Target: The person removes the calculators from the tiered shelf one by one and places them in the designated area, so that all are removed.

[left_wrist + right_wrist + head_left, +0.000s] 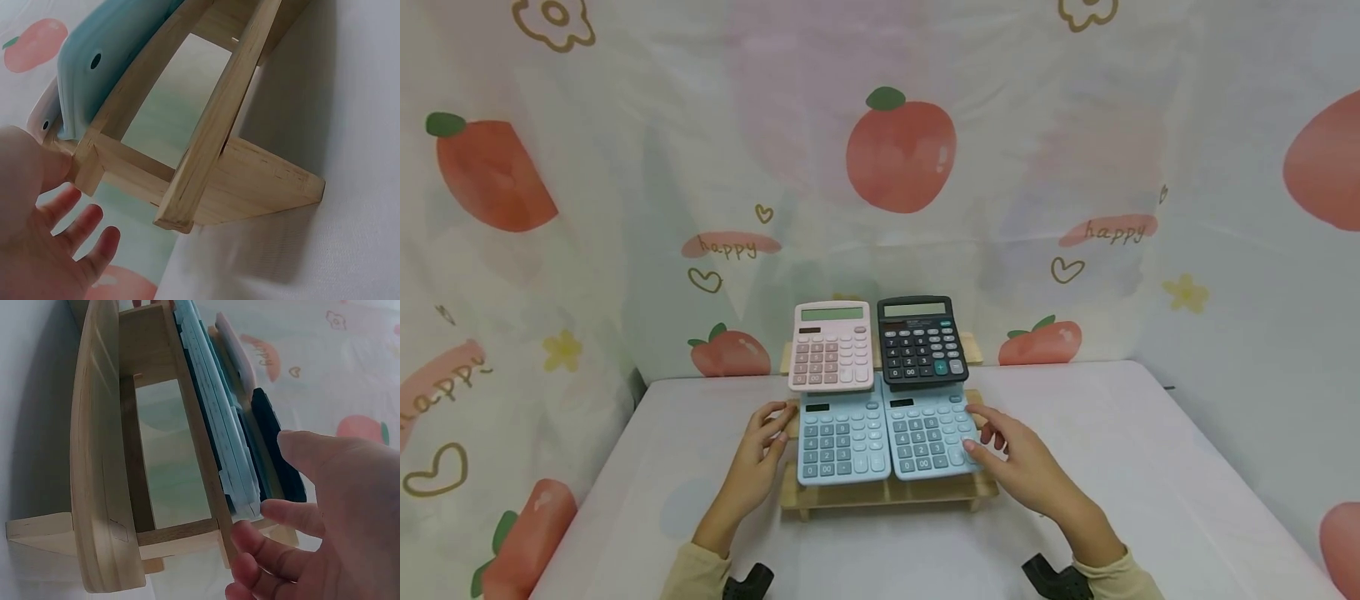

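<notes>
A slatted wooden rack [887, 493] carries a pink calculator [857, 329] and a black calculator [958, 354] on its upper level. Leaning on the lower level, side by side, are a left light blue calculator [865, 417] and a right light blue calculator [951, 417]. My left hand [751, 467] is at the rack's left end, its fingers loosely spread by the wooden end piece [89, 165]. At the right blue calculator's outer edge, my right hand [1026, 467] has its thumb and forefinger apart, both near that edge; the other fingers are relaxed. Exact contact is hard to tell.
The rack stands on a white-covered table [1075, 417], towards its back edge. Behind it hangs a printed cloth backdrop [902, 267] with fruit and heart patterns. Black wrist straps [1056, 579] sit at both sleeves.
</notes>
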Action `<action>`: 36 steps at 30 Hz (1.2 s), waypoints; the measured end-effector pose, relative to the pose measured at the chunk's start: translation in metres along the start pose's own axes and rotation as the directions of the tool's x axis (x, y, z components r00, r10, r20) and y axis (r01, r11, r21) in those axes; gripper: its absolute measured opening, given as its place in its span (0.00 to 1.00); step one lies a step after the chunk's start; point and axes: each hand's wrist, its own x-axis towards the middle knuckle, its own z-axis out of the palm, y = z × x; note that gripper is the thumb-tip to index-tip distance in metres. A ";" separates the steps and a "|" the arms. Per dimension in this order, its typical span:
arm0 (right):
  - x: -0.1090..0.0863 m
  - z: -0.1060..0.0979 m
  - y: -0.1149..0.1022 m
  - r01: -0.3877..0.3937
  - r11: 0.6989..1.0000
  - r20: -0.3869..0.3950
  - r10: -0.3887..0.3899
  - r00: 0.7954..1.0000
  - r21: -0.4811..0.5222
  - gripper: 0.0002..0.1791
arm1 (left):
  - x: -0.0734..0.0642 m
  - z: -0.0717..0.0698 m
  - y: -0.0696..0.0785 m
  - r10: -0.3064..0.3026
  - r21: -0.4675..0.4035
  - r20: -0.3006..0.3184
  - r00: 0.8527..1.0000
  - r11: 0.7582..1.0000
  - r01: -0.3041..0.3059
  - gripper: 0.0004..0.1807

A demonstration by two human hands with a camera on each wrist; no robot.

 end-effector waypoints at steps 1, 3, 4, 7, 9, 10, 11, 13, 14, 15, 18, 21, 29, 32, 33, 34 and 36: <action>0.000 0.000 0.000 -0.003 1.000 0.006 0.003 1.000 0.010 0.29 | 0.000 0.000 0.000 0.001 0.005 0.000 1.000 1.000 -0.001 0.23; 0.000 -0.001 0.000 -0.015 0.999 0.023 0.014 1.000 0.040 0.29 | 0.000 0.000 -0.001 0.001 0.017 0.000 1.000 1.000 -0.001 0.23; 0.000 -0.002 0.001 -0.019 0.998 0.032 0.017 0.999 0.057 0.29 | 0.000 -0.001 -0.001 -0.002 0.019 0.003 1.000 1.000 0.002 0.23; 0.000 -0.002 0.004 -0.025 0.992 0.064 0.017 0.998 0.123 0.30 | 0.000 -0.002 -0.001 -0.009 0.026 0.014 1.000 1.000 0.008 0.23; 0.001 -0.002 0.007 -0.016 0.984 0.085 0.001 0.996 0.176 0.31 | 0.000 -0.002 -0.001 -0.012 0.025 0.021 1.000 1.000 0.011 0.24; 0.001 -0.002 0.009 -0.009 0.978 0.095 -0.011 0.995 0.208 0.31 | 0.000 -0.002 -0.001 -0.013 0.024 0.025 1.000 1.000 0.012 0.24; 0.002 -0.002 0.011 -0.004 0.970 0.106 -0.022 0.994 0.241 0.31 | 0.000 -0.002 -0.001 -0.014 0.025 0.027 1.000 1.000 0.014 0.24; 0.003 -0.003 0.014 0.003 0.953 0.127 -0.044 0.991 0.304 0.31 | 0.000 -0.002 -0.001 -0.012 0.028 0.029 1.000 1.000 0.011 0.24; 0.003 -0.003 0.016 0.005 0.944 0.137 -0.053 0.989 0.331 0.31 | 0.000 -0.002 -0.002 -0.008 0.030 0.029 1.000 1.000 0.007 0.24; 0.003 -0.003 0.017 0.004 0.936 0.145 -0.059 0.988 0.352 0.31 | 0.000 -0.002 -0.002 -0.009 0.030 0.030 1.000 1.000 0.008 0.24; 0.003 -0.003 0.021 0.000 0.921 0.160 -0.067 0.985 0.390 0.31 | 0.000 -0.003 -0.003 -0.004 0.037 0.032 0.999 0.999 0.003 0.24; 0.004 -0.003 0.026 0.000 0.903 0.180 -0.085 0.980 0.429 0.31 | 0.000 -0.003 -0.003 -0.017 0.037 0.037 0.999 0.999 0.015 0.24; 0.007 -0.001 0.037 -0.014 0.870 0.239 -0.120 0.963 0.493 0.32 | -0.001 -0.003 -0.004 0.004 0.040 0.027 1.000 0.999 -0.006 0.24; 0.008 -0.001 0.039 -0.021 0.860 0.252 -0.126 0.959 0.509 0.32 | -0.001 -0.003 -0.003 0.011 0.044 0.021 1.000 0.999 -0.012 0.24; 0.008 -0.001 0.039 -0.019 0.857 0.255 -0.131 0.958 0.515 0.32 | -0.001 -0.003 -0.003 0.013 0.043 0.020 1.000 0.999 -0.014 0.23; 0.008 -0.001 0.039 -0.021 0.851 0.256 -0.134 0.957 0.524 0.33 | -0.001 -0.003 -0.003 0.014 0.041 0.020 1.000 0.999 -0.015 0.23; 0.008 -0.001 0.040 -0.016 0.843 0.260 -0.147 0.954 0.538 0.33 | -0.001 -0.003 -0.003 0.012 0.040 0.020 1.000 0.999 -0.013 0.23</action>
